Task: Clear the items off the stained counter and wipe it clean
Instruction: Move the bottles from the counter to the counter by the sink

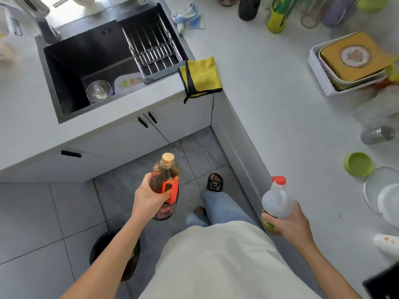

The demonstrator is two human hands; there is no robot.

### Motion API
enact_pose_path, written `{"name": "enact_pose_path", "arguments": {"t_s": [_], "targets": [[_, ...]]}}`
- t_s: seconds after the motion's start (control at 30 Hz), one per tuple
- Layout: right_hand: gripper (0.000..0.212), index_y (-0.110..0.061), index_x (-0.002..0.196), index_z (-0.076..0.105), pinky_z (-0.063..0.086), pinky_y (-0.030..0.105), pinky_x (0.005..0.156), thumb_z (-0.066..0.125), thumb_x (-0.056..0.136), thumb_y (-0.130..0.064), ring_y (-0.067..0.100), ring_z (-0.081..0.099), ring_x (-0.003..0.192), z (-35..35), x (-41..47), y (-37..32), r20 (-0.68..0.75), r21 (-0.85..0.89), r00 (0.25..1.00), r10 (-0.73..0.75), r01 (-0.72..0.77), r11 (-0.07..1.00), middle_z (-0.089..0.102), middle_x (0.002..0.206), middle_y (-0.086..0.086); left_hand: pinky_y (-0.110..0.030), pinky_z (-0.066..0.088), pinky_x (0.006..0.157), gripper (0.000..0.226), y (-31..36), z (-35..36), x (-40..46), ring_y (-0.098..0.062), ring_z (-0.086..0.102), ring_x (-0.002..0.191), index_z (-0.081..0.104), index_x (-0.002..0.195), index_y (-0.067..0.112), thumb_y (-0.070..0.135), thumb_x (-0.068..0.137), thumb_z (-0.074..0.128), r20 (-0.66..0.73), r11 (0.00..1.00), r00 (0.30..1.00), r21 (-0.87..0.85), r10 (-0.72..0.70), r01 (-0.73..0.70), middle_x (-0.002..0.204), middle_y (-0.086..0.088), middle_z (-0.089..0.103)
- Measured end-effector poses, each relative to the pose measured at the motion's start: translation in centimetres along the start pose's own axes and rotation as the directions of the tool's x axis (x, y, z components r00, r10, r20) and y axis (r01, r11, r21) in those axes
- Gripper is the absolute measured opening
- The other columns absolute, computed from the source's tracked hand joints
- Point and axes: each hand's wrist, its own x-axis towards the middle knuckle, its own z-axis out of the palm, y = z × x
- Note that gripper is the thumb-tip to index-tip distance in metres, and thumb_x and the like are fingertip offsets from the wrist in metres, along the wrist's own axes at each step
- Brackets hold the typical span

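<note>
So the person is standing in the corner of an L-shaped white counter [269, 117] with a bottle in each hand, both held out over the grey tile floor rather than over the worktop. The left hand [149, 197] is wrapped around the middle of an amber bottle [165, 180] with a tan cap and a red strap handle, sitting at about 7 o'clock from the centre of the shot. The right hand [289, 223] has its fingers curled round the lower half of a cloudy plastic bottle [278, 197] with a red cap, down at roughly 4 o'clock, right by the counter's front edge. Up at 12 o'clock from that hand, a yellow cloth [201, 76] with dark trim lies on the counter corner, hanging a bit over the edge, just beside the black sink [86, 61]. The sink has a metal rack across its right side and a steel bowl [98, 91] in the bottom. Over at 3 o'clock there's a green lid [358, 164] lying loose near a glass dish, and at 2 o'clock a white ribbed tray [319, 72] holding a yellow tin. A blue and white rag [187, 17] is crumpled at 12 o'clock beyond the sink, with a few bottles lined along the back.
</note>
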Motion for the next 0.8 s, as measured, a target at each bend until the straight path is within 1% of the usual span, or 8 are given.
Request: {"name": "enact_pose_path", "arguments": {"t_s": [0.13,0.3,0.43,0.6,0.63,0.7,0.77,0.8], "targets": [[0.072,-0.035,0.120,0.059,0.060,0.039,0.082,0.089,0.055,-0.045,0.017,0.070,0.101,0.7,3.2,-4.6,0.012,0.026,1.000,-0.008,0.007,1.000,0.073,0.106,-0.011,-0.042,0.055,0.093,0.066,2.8,-0.7,3.9,-0.014,0.061,0.104,0.050,0.123,0.046,0.041,0.073,0.092,0.019,0.999,1.000,0.038,0.020,-0.021,0.104,0.023,0.061],[0.081,-0.037,0.125,0.054,0.059,0.039,0.087,0.091,0.054,-0.049,0.013,0.067,0.105,1.7,7.0,-12.2,0.021,0.054,0.995,-0.095,0.093,0.994,0.069,0.112,-0.015,-0.046,0.054,0.094,0.071,4.0,-2.6,6.6,-0.017,0.060,0.106,0.051,0.129,0.041,0.040,0.072,0.092,0.015,0.995,1.000,0.100,-0.006,0.004,0.113,0.012,0.065],[0.078,-0.037,0.124,0.055,0.059,0.037,0.086,0.091,0.055,-0.050,0.012,0.068,0.105,2.8,10.1,-18.0,0.000,0.074,0.987,-0.161,0.161,0.984,0.069,0.113,-0.015,-0.051,0.054,0.099,0.072,4.4,-4.5,8.6,-0.019,0.060,0.106,0.051,0.132,0.037,0.037,0.073,0.092,-0.003,0.990,0.999,0.138,-0.041,0.041,0.112,0.011,0.063],[0.078,-0.032,0.127,0.056,0.059,0.038,0.086,0.092,0.059,-0.049,0.015,0.068,0.105,3.8,12.8,-22.9,-0.023,0.082,0.986,-0.163,0.165,0.983,0.070,0.114,-0.011,-0.050,0.054,0.099,0.070,5.8,-7.4,12.4,-0.021,0.062,0.108,0.054,0.132,0.035,0.034,0.073,0.092,0.025,0.989,0.999,0.144,-0.045,0.041,0.113,0.008,0.067],[0.080,-0.033,0.128,0.056,0.059,0.037,0.086,0.092,0.059,-0.049,0.015,0.067,0.106,3.9,13.0,-23.7,-0.036,0.088,0.988,-0.150,0.152,0.984,0.069,0.114,-0.012,-0.049,0.055,0.098,0.069,6.4,-8.1,13.3,-0.020,0.063,0.108,0.055,0.132,0.035,0.034,0.073,0.092,0.032,0.989,0.999,0.144,-0.039,0.034,0.114,0.008,0.068],[0.080,-0.034,0.128,0.055,0.059,0.038,0.088,0.092,0.059,-0.048,0.014,0.066,0.108,4.2,13.1,-24.9,-0.063,0.100,0.991,-0.117,0.123,0.987,0.069,0.116,-0.013,-0.039,0.056,0.088,0.065,8.0,-9.3,15.4,-0.017,0.065,0.104,0.056,0.126,0.039,0.033,0.072,0.091,0.051,0.990,0.999,0.137,-0.011,0.003,0.109,0.014,0.070],[0.077,-0.033,0.126,0.056,0.059,0.040,0.089,0.091,0.058,-0.048,0.015,0.067,0.108,4.3,12.9,-25.6,-0.078,0.106,0.993,-0.084,0.092,0.990,0.070,0.115,-0.013,-0.030,0.050,0.078,0.064,10.3,-10.2,17.7,-0.013,0.066,0.100,0.055,0.123,0.042,0.033,0.070,0.091,0.089,0.990,0.996,0.136,0.029,-0.041,0.103,0.019,0.070],[0.076,-0.034,0.125,0.057,0.059,0.041,0.089,0.091,0.058,-0.048,0.014,0.067,0.108,4.3,12.7,-25.9,-0.086,0.115,0.994,-0.071,0.080,0.990,0.070,0.114,-0.013,-0.029,0.048,0.077,0.064,11.6,-10.5,18.9,-0.014,0.065,0.099,0.054,0.122,0.043,0.032,0.070,0.091,0.110,0.988,0.992,0.139,0.059,-0.074,0.102,0.021,0.068]]}}
